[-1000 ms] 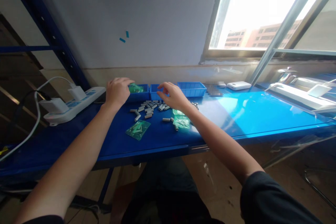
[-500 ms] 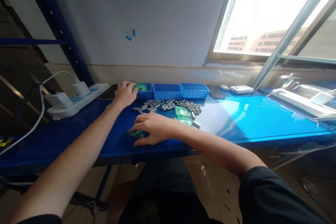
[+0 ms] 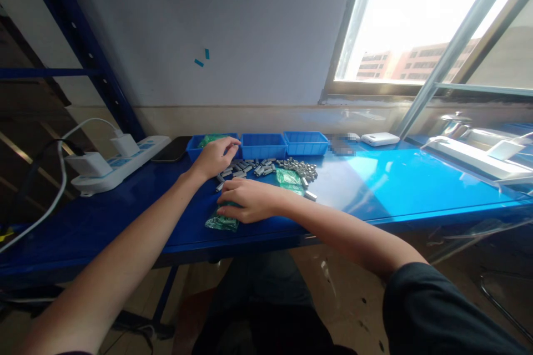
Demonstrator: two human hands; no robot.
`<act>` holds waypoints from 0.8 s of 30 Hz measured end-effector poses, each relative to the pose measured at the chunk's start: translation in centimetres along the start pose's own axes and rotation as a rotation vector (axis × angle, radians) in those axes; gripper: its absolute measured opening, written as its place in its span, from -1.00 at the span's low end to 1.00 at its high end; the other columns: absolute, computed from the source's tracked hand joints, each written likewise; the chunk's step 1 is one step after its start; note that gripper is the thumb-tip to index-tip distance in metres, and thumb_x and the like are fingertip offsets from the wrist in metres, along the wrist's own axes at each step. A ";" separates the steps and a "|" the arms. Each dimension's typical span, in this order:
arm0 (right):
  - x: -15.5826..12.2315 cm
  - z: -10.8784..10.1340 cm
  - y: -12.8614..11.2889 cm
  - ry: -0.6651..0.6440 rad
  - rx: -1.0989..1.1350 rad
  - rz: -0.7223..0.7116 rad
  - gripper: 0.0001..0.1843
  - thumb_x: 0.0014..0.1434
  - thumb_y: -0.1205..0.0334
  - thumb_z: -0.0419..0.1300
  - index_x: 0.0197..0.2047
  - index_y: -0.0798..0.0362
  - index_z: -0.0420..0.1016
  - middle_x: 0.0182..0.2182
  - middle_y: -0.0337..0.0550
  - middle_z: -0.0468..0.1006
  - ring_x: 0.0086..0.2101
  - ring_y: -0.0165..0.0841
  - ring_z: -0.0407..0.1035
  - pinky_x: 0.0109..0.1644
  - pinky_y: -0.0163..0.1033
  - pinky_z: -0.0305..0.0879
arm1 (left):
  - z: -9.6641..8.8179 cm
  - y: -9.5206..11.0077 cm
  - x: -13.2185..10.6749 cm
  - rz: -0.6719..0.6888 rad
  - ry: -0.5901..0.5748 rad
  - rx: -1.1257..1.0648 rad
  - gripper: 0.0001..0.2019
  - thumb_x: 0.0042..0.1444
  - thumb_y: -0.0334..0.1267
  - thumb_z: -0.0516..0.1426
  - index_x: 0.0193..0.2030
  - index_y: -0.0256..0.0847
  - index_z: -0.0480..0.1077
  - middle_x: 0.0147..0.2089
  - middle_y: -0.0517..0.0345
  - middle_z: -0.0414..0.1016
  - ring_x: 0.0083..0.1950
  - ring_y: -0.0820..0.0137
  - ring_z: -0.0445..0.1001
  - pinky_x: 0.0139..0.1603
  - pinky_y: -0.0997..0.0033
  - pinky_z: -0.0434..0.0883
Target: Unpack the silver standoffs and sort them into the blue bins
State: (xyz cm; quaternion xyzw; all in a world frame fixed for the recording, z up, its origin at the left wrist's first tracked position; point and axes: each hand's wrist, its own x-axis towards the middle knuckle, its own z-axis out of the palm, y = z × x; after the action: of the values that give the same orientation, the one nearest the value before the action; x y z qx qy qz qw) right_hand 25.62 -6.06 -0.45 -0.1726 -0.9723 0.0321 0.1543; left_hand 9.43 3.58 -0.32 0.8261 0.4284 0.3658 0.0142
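My left hand [image 3: 215, 157] hovers at the front of the left blue bin [image 3: 194, 151], fingers apart and nothing visible in them. Inside that bin lies green plastic packaging [image 3: 209, 139], partly covered by the hand. Close by on the table are several short grey metal cylinders [image 3: 246, 168]. My right hand [image 3: 250, 199] is curled over a small green plastic bag [image 3: 222, 223] near the table's front edge, its fingertips gripping the far side. Another green bag [image 3: 290, 180] rests to the right, beside a pile of small metal pieces [image 3: 306, 168].
A middle blue bin [image 3: 264, 151] and a right blue bin [image 3: 306, 147] stand along the back. To the left are a dark phone [image 3: 172, 149] and a power strip [image 3: 144, 158] with chargers. A white box-like device [image 3: 380, 139] lies at the back right.
My left hand has moved right and away from the left bin, uncovering more of it. My right hand has shifted slightly, its fingers drawing in, and more of the green bag shows.
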 end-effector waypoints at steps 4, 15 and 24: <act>-0.2 -0.1 -0.3 -0.012 0.020 -0.024 -0.46 0.13 -0.04 0.27 0.04 0.21 0.46 -0.17 0.05 0.45 -0.17 -0.22 0.35 -0.01 -0.16 0.27 | 0.7 -0.1 -0.2 0.015 -0.044 -0.007 -0.66 0.21 -0.10 -0.02 -0.06 -0.19 0.46 -0.13 0.03 0.56 -0.12 0.27 0.50 -0.08 0.30 0.41; 0.9 -1.5 1.8 0.189 0.092 0.059 -0.72 0.14 0.53 0.08 -0.12 0.14 0.49 -0.15 -0.03 0.53 -0.11 -0.31 0.39 0.01 -0.23 0.28 | 1.0 0.9 -0.1 -0.156 -0.075 -0.369 -0.50 0.23 0.12 -0.10 -0.06 -0.22 0.45 -0.22 0.01 0.57 -0.15 0.22 0.52 -0.08 0.23 0.43; 1.1 -3.8 7.6 0.726 0.290 0.499 -0.77 0.17 0.31 0.14 -0.10 0.12 0.47 -0.22 -0.12 0.57 -0.17 -0.37 0.44 0.00 -0.25 0.32 | 0.2 1.3 0.0 -0.248 -0.222 -0.744 -0.48 -0.03 0.18 0.20 -0.09 -0.22 0.42 -0.23 -0.01 0.57 -0.25 0.26 0.54 -0.20 0.26 0.47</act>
State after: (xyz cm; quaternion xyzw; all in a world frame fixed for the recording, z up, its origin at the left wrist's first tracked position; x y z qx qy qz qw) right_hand 28.27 1.46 2.59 -0.3780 -0.7696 0.1412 0.4948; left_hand 10.50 2.81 -0.02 0.7412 0.3589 0.3999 0.4025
